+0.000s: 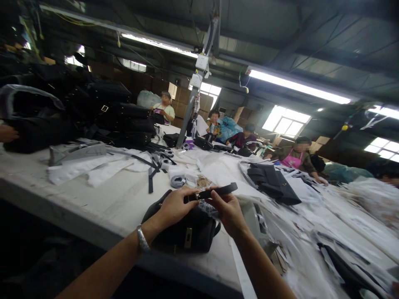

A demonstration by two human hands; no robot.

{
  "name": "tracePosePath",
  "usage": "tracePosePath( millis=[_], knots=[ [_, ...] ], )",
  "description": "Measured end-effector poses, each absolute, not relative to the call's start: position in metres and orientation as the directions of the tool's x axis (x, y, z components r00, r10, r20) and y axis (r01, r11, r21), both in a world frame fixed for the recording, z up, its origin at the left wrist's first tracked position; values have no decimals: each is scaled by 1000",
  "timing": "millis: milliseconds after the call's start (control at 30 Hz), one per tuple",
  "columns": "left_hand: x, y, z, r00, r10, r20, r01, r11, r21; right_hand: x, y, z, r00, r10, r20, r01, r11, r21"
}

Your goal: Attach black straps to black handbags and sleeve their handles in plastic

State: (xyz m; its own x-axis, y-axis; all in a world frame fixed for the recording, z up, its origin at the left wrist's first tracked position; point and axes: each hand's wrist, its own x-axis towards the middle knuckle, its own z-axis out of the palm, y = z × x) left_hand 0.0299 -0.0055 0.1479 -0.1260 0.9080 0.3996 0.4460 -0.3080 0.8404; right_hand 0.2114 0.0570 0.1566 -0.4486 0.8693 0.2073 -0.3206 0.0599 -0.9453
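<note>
A short black strap [222, 190] with small gold-coloured hardware is pinched between both hands above a black handbag [201, 238]. My left hand [173, 207] has its fingers closed on the strap's left part, by the metal piece. Farther along, my right hand [230, 214] grips the strap from below, and its free end sticks out to the right. The handbag lies on the white table [109, 207] with a gold-coloured clasp [188, 238] on its front. Crumpled wrapping shows behind the strap. Whether the strap joins the bag cannot be made out.
Black bags [118, 116] are piled at the left, near another person's hand [8, 133]. Loose black strips [151, 176] and a grey roll [178, 181] lie ahead. A flat black bag [272, 182] rests to the right. A post [188, 112] rises beyond; several people sit across the table.
</note>
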Motion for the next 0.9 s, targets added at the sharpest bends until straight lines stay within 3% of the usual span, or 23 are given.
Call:
tracePosePath(
  millis=[100, 300, 667, 900],
  knots=[
    [29, -6, 150, -103, 898, 428, 430, -348, 833, 213, 60, 155, -459, 864, 207, -242, 102, -965],
    [26, -5, 148, -35, 895, 445, 384, -400, 832, 214, 61, 153, -451, 868, 207, -260, 94, -961],
    [23, 0, 147, -14, 932, 362, 310, -340, 888, 211, 54, 164, -360, 892, 273, -191, 216, -958],
    [23, 4, 147, -109, 925, 364, 497, -267, 826, 206, 52, 164, -431, 798, 421, 95, 504, -859]
  ],
)
